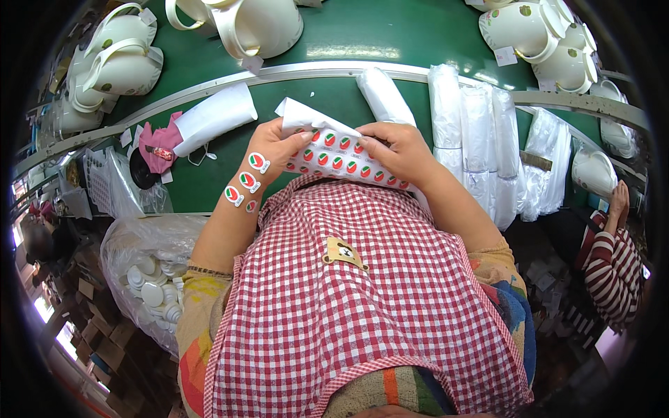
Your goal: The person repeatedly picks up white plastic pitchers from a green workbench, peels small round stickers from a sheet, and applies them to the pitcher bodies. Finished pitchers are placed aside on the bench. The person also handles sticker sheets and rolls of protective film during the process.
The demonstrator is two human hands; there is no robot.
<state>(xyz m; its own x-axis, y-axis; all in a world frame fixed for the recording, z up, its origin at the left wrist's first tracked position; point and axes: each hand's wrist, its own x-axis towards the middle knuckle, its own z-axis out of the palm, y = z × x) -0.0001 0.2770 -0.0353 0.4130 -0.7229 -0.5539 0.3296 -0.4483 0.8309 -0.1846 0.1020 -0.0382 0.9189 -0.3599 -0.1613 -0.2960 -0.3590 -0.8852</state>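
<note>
Between my two hands is a sheet of stickers, white with rows of red and green oval labels, its upper edge curling over. My left hand pinches the sheet's left side with thumb and fingers. At its upper right edge my right hand grips it the same way. Several loose stickers of the same red and green kind cling to my left wrist and forearm. The sheet lies close against my red checked apron, at the near edge of the green table.
White rolled sheets and a pink cloth lie left. Bundled clear plastic bags lie right. White visor caps stand beyond a metal rail. A bag of white discs sits lower left. A co-worker's hand touches a visor cap.
</note>
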